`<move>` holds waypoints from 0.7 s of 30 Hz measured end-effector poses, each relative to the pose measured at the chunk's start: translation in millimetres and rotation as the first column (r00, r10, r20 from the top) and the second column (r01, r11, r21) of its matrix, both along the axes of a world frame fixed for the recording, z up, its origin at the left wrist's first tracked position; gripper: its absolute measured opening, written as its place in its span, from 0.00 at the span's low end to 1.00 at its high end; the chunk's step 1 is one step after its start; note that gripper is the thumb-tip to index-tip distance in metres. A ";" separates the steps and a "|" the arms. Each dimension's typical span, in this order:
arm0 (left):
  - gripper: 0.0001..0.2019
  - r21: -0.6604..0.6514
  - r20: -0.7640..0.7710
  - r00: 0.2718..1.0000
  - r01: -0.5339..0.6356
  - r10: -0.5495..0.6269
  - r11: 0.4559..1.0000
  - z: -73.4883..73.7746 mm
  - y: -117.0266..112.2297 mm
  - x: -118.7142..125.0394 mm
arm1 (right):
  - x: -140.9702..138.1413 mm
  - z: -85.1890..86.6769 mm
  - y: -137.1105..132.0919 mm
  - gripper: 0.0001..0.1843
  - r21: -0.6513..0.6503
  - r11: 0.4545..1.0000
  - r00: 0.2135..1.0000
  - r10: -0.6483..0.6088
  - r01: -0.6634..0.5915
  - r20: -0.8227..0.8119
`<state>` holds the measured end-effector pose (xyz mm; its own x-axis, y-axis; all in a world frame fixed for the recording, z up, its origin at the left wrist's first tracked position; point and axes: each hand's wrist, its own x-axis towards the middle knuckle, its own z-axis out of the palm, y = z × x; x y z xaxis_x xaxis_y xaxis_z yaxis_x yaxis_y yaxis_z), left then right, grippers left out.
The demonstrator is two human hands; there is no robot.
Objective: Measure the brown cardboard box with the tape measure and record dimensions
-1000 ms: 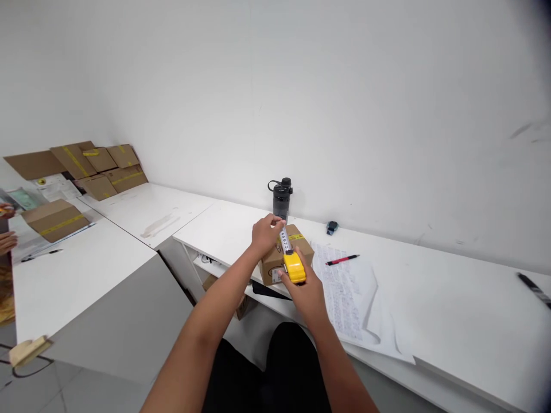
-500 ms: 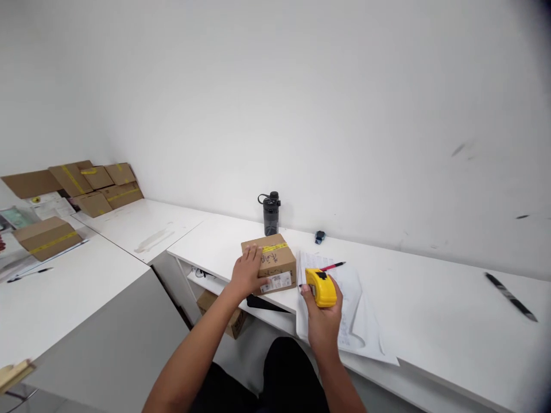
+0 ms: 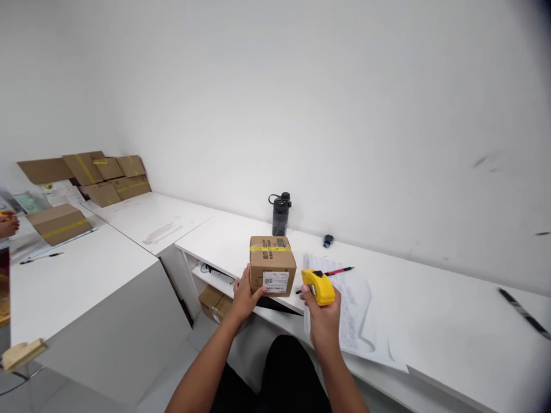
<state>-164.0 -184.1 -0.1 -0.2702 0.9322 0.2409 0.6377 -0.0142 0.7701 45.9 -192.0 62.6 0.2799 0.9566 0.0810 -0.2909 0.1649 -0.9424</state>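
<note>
A small cardboard box (image 3: 272, 265), banded with yellow tape and bearing a white label on its front, sits at the desk's front edge. My left hand (image 3: 244, 297) grips its lower left front corner, thumb on the front near the label and fingers along the left side. Inside my right hand (image 3: 325, 324) is a yellow tape measure (image 3: 322, 288), held just right of the box and above the papers. No drawn-out blade can be made out. Beneath it, partly hidden, a red and black pen (image 3: 342, 271) lies on written paper sheets (image 3: 350, 312).
Behind the box stands a dark bottle (image 3: 280, 215). A small dark object (image 3: 328, 241) lies near the wall, and a marker (image 3: 523, 312) is at far right. Several boxes (image 3: 123, 175) are stacked at left, where another person's hand (image 3: 8, 225) shows. More boxes (image 3: 215, 303) sit below the desk.
The box has been turned, so its tape and label now face me differently. My left hand has gone from its top to its front left corner. Another person's hand has appeared at far left.
</note>
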 end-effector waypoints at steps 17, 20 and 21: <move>0.23 -0.010 0.613 0.768 0.242 -0.185 0.970 192.5 1.7 43.2 | 11.4 112.2 99.7 0.26 0.125 0.496 0.490 0.729 -0.859 0.478; 0.22 -0.053 0.618 0.754 0.324 -0.223 0.945 191.1 12.9 29.2 | 26.2 110.6 107.6 0.28 0.057 0.490 0.444 0.726 -0.870 0.526; 0.22 -0.077 0.615 0.759 0.326 -0.212 0.942 189.7 17.3 22.5 | 32.9 108.9 112.1 0.29 0.034 0.498 0.434 0.716 -0.866 0.547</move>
<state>-141.5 -166.8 189.6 -0.0371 0.9981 -0.0491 0.0461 0.0507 0.9976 78.8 -80.0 171.6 -0.7275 0.6374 0.2538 -0.0356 0.3343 -0.9418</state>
